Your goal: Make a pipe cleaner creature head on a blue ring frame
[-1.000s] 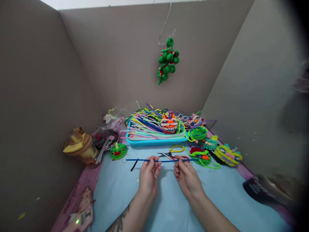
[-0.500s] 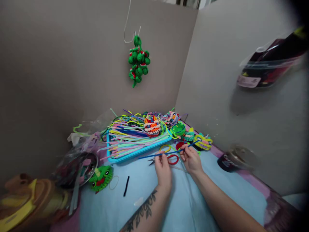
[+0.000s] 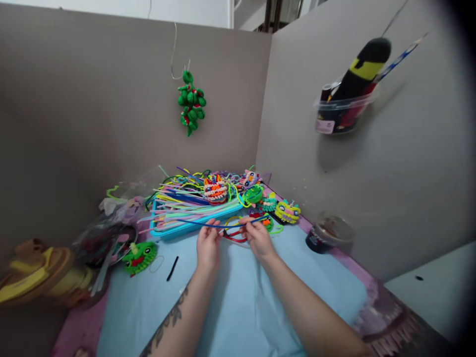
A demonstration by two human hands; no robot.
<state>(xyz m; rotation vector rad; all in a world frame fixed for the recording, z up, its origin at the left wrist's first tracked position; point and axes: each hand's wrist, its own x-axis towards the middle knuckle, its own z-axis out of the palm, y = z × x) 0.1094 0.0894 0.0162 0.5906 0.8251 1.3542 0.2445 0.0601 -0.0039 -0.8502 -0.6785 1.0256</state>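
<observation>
A dark blue pipe cleaner (image 3: 229, 226) is stretched between my two hands above the table. My left hand (image 3: 208, 244) pinches it near the middle, and its left end sticks out past my fingers. Closer to the other end, my right hand (image 3: 257, 238) grips it between thumb and fingers. Scissors with a red handle (image 3: 235, 238) lie just behind and below my hands, partly hidden by them. Behind stands a blue tray (image 3: 160, 233) heaped with pipe cleaners of many colours (image 3: 193, 210). An orange and white fuzzy figure (image 3: 215, 189) rests on that heap.
A green fuzzy figure (image 3: 139, 258) and a short black strip (image 3: 172, 268) lie to the left on the light blue cloth (image 3: 238, 307). More fuzzy figures, one yellow (image 3: 287, 212), sit at the back right. A dark tub (image 3: 327, 234) stands right. Green figures (image 3: 191, 104) hang on the wall.
My view has turned to the right and tilted up a little, so things appear shifted left. My hands have levelled the blue pipe cleaner and still hold it.
</observation>
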